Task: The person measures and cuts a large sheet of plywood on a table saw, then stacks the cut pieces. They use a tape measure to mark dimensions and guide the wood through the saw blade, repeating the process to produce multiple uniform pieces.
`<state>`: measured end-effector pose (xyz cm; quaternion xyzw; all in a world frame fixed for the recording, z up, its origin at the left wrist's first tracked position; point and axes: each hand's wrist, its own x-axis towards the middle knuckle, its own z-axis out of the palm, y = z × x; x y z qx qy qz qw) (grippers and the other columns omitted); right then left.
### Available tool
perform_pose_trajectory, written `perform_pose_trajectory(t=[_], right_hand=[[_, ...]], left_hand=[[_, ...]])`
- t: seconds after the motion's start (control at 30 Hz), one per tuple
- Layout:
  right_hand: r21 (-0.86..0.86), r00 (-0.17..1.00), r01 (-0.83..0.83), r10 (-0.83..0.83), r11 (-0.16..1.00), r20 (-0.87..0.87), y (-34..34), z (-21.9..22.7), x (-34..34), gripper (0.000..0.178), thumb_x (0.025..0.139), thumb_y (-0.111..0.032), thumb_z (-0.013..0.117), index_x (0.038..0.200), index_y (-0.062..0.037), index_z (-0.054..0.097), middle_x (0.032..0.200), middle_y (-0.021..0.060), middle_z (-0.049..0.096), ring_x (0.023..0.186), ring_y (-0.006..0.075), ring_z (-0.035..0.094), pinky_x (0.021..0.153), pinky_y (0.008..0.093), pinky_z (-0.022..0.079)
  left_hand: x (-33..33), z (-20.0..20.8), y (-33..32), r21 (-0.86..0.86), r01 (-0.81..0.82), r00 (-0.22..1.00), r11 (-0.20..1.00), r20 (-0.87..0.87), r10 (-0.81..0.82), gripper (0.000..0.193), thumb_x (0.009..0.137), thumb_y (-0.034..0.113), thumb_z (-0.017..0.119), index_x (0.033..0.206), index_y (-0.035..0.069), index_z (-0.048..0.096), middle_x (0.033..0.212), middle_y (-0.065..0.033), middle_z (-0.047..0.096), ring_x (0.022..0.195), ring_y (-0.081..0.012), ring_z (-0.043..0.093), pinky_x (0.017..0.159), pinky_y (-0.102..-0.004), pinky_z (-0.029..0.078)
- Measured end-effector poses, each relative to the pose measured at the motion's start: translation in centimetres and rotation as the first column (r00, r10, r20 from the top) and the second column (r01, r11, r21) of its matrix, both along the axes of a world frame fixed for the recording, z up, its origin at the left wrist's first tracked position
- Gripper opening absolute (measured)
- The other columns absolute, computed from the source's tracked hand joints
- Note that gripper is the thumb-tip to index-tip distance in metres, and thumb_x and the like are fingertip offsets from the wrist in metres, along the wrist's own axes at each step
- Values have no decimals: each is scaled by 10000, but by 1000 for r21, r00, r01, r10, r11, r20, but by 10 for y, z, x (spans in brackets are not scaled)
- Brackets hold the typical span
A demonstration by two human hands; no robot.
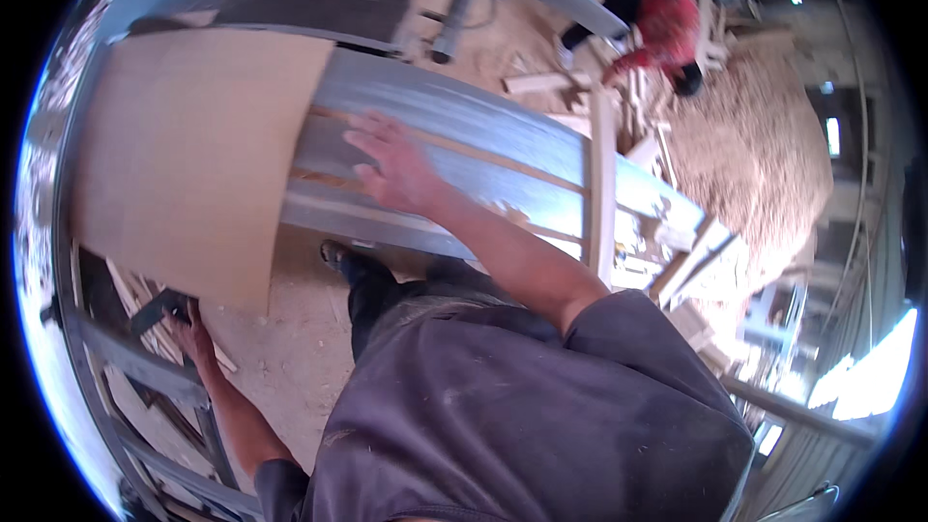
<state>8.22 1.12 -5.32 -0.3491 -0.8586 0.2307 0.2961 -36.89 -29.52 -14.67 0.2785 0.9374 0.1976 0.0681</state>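
Grey metal (pixel 459 114) was seen beneath the spread right hand (pixel 391 162); what the left hand (pixel 191 329) held could not be told. The tan panel (pixel 193 145) was laid flat.

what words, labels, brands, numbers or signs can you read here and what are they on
None can be read.
The large flat tan board, shiny grey metal table and dark grey short-sleeved shirt show no visible lettering.
The dark object at the left hand and the other person's red patterned top are too small and blurred to tell.
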Motion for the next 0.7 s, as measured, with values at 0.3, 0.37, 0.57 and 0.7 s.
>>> perform_pose_trajectory(t=[0.3, 0.37, 0.57, 0.7], right_hand=[[170, 349, 911, -921, 377, 173, -72, -35, 365, 447, 769, -68, 671, 1215, -43, 663, 1292, 197, 620, 1242, 371, 551, 1079, 442, 429], [165, 125, 967, -925, 194, 358, -97, -41, 410, 471, 771, -60, 630, 1241, -42, 667, 1255, 201, 652, 1200, 348, 595, 1043, 408, 457], [-322, 390, 911, -793, 258, 468, -149, -84, 438, 471, 780, -85, 628, 1232, 46, 634, 1176, 248, 660, 1115, 381, 615, 984, 430, 473], [-163, 463, 874, -682, 458, 566, -177, -98, 421, 384, 873, -90, 593, 1228, 53, 613, 1089, 237, 666, 1022, 398, 630, 931, 470, 490]], left_hand=[[-68, -45, -10, -457, 54, 975, 888, -168, -146, 1006, 912, 727, 437, 1568, 5, 194, 1505, -281, 396, 1346, -440, 431, 1093, -528, 350], [-85, -55, -2, -460, 72, 973, 885, -164, -164, 990, 912, 713, 459, 1548, -12, 234, 1437, -277, 482, 1284, -444, 493, 1064, -534, 384], [-119, -63, -5, -61, 331, 942, 942, -35, -334, 628, 893, 460, 653, 1318, 10, 550, 1265, -197, 628, 1160, -374, 593, 979, -477, 455], [-101, -57, 16, -414, 80, 953, 907, -234, -191, 849, 888, 497, 616, 1547, 78, 282, 1411, -192, 513, 1274, -375, 510, 1071, -483, 376]])
